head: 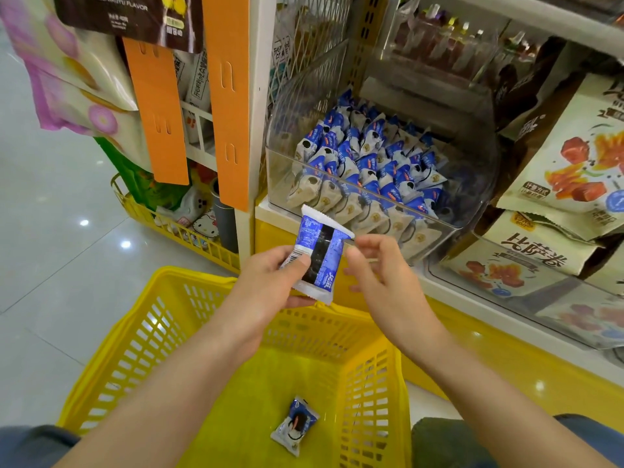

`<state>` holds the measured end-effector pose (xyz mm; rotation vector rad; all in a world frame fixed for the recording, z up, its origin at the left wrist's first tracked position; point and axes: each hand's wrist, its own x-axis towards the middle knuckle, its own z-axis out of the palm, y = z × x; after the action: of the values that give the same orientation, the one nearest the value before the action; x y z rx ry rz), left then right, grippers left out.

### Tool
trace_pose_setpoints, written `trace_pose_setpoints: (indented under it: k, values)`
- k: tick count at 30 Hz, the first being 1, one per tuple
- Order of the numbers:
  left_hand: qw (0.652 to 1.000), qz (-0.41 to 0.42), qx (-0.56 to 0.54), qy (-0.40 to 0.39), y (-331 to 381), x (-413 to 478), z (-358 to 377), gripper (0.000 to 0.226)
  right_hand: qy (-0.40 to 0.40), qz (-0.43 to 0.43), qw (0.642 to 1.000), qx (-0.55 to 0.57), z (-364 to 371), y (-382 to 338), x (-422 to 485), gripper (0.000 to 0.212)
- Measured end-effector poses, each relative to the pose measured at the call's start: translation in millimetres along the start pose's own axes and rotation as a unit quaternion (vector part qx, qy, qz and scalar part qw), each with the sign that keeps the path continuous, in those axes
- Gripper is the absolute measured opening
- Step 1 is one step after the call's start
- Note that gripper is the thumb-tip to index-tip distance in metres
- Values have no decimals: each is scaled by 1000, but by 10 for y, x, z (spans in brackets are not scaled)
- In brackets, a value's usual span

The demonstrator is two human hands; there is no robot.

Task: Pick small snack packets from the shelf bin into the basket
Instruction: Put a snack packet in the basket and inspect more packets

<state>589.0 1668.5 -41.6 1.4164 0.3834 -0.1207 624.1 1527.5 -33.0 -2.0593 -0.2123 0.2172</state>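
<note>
My left hand (270,282) holds 1 blue-and-white snack packet (320,258) upright and slightly tilted, above the far rim of the yellow basket (135,319). The thumb presses on the packet's lower left face and the other fingers (297,300) curl under its bottom edge, so they are clamped on it. The side facing me shows small print, a barcode and a dark stripe down the middle.

My right hand (381,271) hangs just beside the packet's upper right corner. Its fingers are loosely bent and apart and grip nothing. I cannot tell whether the index fingertip touches the corner.

The basket sits below both forearms, on the floor (50,231) between my knees. 1 second packet (294,423) lies on the basket's bottom, near the right wall.

Beyond the hands, on the low shelf, stands the clear plastic bin (280,130), filled with rows of matching packets (371,163), blue and white at the back and beige toward the front. Larger snack bags (574,163) with orange pictures are stacked to the right of the bin. To the left, 2 orange strips (158,113) hang down the end of the shelf unit, and a wire basket (189,238) of goods sits low beside it.
</note>
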Motion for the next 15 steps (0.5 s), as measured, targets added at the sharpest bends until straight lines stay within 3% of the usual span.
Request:
trace_pose_setpoints:
  k: [3, 5, 8, 11, 13, 15]
  values:
    - [999, -2, 45, -25, -22, -24, 51, 19, -35, 89, 982, 164, 0, -18, 56, 23]
    - [997, 18, 78, -12, -47, -29, 93, 19, -40, 98, 977, 187, 0, -32, 58, 18]
    - [995, 36, 90, 12, -58, -27, 131, 21, -48, 87, 984, 150, 3, -6, 61, 8]
    - [1000, 1, 20, 5, -41, -31, 110, 18, -76, 63, 986, 134, 6, 1, 60, 11]
    - [1000, -14, 5, 1, -52, -37, 107, 21, -52, 44, 994, 89, 9, 20, 57, 9]
    - [1000, -8, -1, 22, -66, -39, 117, 24, 7, -26, 999, -31, 11, 60, 38, 23]
